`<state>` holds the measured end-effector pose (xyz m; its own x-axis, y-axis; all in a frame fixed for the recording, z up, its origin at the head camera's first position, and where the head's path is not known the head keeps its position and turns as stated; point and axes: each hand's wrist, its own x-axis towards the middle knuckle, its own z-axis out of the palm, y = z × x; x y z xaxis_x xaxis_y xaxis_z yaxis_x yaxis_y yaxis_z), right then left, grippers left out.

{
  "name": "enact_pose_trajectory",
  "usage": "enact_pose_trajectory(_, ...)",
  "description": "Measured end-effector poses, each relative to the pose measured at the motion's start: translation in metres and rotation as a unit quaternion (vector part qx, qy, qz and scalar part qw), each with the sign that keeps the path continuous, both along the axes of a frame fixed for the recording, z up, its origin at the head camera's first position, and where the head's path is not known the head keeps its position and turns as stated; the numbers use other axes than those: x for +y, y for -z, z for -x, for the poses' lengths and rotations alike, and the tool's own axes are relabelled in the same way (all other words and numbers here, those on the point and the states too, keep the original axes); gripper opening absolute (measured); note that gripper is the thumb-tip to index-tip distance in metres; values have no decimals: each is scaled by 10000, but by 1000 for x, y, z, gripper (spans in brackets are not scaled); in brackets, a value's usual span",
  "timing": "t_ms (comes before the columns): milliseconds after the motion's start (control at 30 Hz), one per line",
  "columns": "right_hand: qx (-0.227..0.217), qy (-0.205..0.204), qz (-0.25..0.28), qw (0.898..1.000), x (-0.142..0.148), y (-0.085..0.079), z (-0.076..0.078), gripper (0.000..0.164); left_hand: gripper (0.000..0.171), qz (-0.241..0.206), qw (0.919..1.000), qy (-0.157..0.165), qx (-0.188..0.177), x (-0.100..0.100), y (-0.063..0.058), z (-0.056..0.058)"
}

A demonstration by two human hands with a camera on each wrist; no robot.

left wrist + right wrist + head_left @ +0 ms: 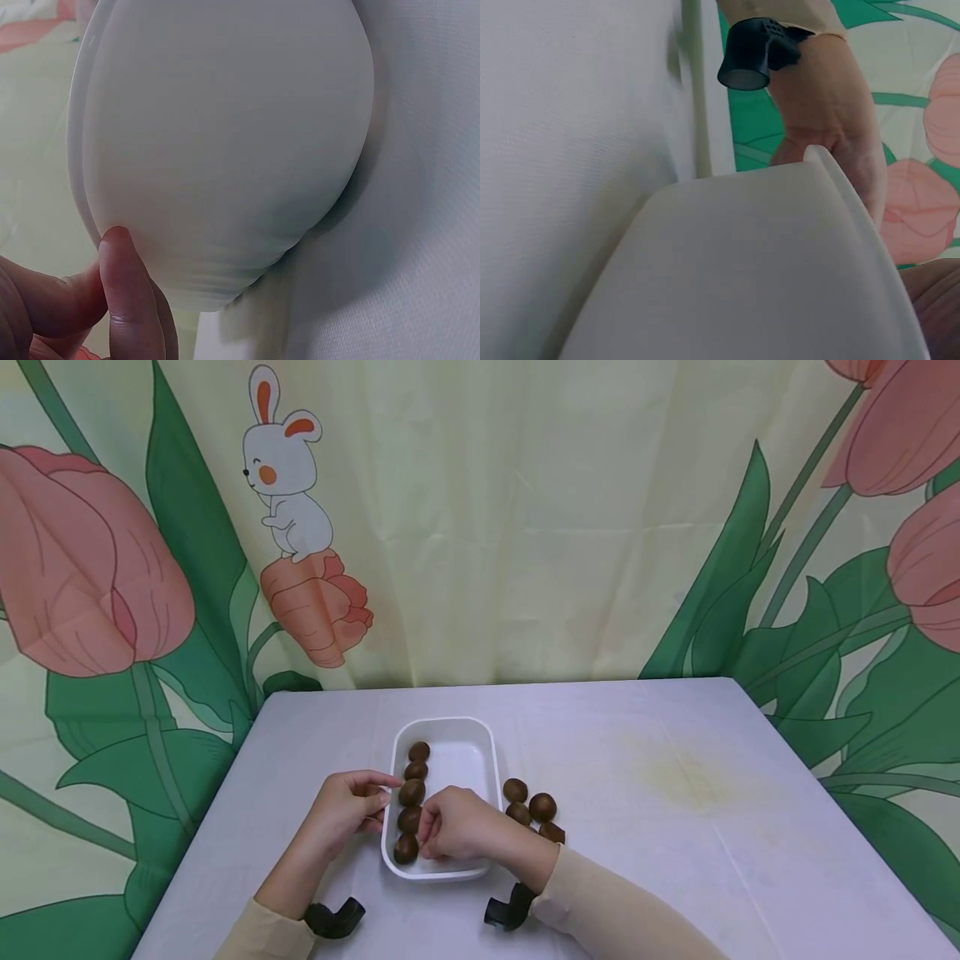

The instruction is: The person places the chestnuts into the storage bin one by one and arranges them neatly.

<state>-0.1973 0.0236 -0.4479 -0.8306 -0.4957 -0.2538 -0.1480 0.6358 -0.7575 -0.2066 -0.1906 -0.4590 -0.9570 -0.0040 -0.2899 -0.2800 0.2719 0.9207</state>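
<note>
A white rectangular tray (486, 752) rests on the table with several round, dark brown nut-like balls (412, 792) lined up along its left side. My left hand (341, 810) pinches the tray's left rim between thumb and fingers; the left wrist view has a fingertip (118, 247) against the outer wall. My right hand (461, 827) reaches over the right rim into the tray, its bent fingers low beside the near end of the row. Those fingertips are partly hidden, and I cannot tell whether they hold a ball. In the right wrist view the tray wall (742, 262) covers most of that hand.
More loose brown balls (542, 807) lie on the white table (637, 860) just right of the tray, partly behind the right forearm. A black wrist mount (333, 918) sits on the left wrist, another (512, 907) on the right. A printed curtain (510, 527) hangs behind the table.
</note>
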Motion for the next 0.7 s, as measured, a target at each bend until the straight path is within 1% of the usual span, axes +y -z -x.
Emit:
enact_pose_trajectory(167,-148,71,207,9997,5,-3,1,22,24,63,10000,15,6,0,1,0)
enact_pose_trajectory(433,-697,136,952,9929,14,-13,4,20,23,126,9999,60,25,1,2,3)
enact_pose_trajectory(700,-727,170,1227,9896,28,-25,9,18,23,193,9998,13,-44,2,3,4)
